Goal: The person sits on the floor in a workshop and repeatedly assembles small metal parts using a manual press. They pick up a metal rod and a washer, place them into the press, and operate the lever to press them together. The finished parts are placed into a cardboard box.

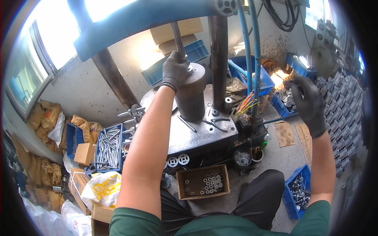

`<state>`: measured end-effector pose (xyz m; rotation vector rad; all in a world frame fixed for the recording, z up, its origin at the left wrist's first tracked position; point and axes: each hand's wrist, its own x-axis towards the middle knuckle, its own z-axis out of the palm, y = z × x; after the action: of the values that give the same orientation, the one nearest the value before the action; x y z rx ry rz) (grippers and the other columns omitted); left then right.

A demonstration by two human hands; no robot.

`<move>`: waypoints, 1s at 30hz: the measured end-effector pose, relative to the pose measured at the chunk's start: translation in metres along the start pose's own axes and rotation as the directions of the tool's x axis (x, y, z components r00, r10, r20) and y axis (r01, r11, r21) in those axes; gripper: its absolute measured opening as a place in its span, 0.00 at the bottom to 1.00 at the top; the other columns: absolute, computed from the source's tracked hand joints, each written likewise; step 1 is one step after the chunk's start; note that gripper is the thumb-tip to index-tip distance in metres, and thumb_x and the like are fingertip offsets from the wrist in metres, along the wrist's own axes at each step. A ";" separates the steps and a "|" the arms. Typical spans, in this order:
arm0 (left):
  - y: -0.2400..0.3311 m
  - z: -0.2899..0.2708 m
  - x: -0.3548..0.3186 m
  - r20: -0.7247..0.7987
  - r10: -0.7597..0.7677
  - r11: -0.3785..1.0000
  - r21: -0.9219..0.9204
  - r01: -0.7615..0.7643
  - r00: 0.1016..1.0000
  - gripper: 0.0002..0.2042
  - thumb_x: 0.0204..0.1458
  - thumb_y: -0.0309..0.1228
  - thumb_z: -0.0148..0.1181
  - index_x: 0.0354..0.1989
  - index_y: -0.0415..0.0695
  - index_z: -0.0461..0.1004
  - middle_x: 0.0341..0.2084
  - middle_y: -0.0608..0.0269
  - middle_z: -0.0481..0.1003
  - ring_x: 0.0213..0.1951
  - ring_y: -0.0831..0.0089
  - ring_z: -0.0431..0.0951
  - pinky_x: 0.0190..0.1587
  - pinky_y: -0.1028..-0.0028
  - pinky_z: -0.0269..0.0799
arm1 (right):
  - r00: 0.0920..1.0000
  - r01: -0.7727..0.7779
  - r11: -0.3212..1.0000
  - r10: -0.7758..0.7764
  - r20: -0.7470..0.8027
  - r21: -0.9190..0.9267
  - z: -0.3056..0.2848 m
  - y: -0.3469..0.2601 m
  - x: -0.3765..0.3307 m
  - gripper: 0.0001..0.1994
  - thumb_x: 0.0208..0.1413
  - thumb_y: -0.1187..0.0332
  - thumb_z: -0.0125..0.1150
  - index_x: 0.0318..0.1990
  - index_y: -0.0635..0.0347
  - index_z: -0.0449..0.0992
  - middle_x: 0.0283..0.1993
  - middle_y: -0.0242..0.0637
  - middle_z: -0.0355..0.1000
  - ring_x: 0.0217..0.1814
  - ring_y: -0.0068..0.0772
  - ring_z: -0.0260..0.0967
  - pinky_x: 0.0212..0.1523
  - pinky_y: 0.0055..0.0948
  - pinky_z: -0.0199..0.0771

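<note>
L hand [175,70], in a dark glove, is curled at the top of the thick dark cylinder [191,103], right by the lower end of the vertical press rod [178,36]; can't tell exactly what the fingers grip. A small metal pc. [190,69] shows beside it on the cyl. top. Cyl. stands upright on the metal press table [177,142], L of the dark column [219,59].

R hand [309,104], also gloved, is raised out to the R w/ fingers part bent, near a blue bin [278,105] of metal parts; can't tell if it holds anything.

On the table, in front of the cyl.: a thin metal bar [187,123], pliers [214,124] & a small ring [215,112]. Below, b/w table & person, a brown box [179,185] w/ small round parts [214,181]. Far L, a blue crate [108,170] of metal rods [108,147].
</note>
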<state>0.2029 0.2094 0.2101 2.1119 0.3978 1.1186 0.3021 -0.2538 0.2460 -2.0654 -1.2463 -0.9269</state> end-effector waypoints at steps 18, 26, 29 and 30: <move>-0.012 -0.002 0.008 0.095 -0.165 0.855 -0.483 0.191 0.982 0.15 0.59 0.28 0.52 0.50 0.39 0.80 0.35 0.56 0.82 0.37 0.70 0.81 0.44 0.69 0.78 | 0.557 -0.262 0.965 0.144 0.818 0.008 -0.077 -0.051 -0.200 0.08 0.51 0.68 0.68 0.37 0.59 0.85 0.33 0.47 0.81 0.36 0.53 0.82 0.40 0.45 0.83; -0.026 -0.004 0.011 0.092 -0.134 0.830 -0.534 0.162 0.987 0.17 0.59 0.28 0.46 0.48 0.37 0.81 0.34 0.56 0.82 0.36 0.70 0.81 0.44 0.70 0.79 | 0.552 -0.321 0.943 0.264 0.791 -0.090 -0.072 -0.067 -0.163 0.10 0.54 0.68 0.66 0.42 0.57 0.86 0.37 0.47 0.83 0.38 0.51 0.83 0.42 0.45 0.84; -0.028 -0.002 0.012 0.078 -0.136 0.839 -0.522 0.156 0.988 0.16 0.59 0.28 0.47 0.46 0.37 0.82 0.34 0.56 0.82 0.36 0.70 0.81 0.44 0.69 0.79 | 0.631 -0.379 0.925 0.288 0.720 -0.038 -0.070 -0.065 -0.159 0.10 0.54 0.68 0.66 0.43 0.57 0.86 0.39 0.47 0.83 0.37 0.50 0.84 0.42 0.45 0.84; -0.028 -0.002 0.012 0.073 -0.139 0.840 -0.519 0.156 0.988 0.16 0.59 0.28 0.47 0.46 0.37 0.82 0.34 0.57 0.82 0.36 0.70 0.81 0.44 0.69 0.79 | 0.652 -0.371 0.929 0.275 0.707 -0.020 -0.070 -0.064 -0.161 0.09 0.54 0.69 0.66 0.42 0.58 0.86 0.38 0.47 0.83 0.37 0.51 0.83 0.42 0.44 0.84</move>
<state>0.2099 0.2367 0.1978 1.5847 0.2018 0.9662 0.1713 -0.3628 0.1690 -2.5143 -1.1535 0.1573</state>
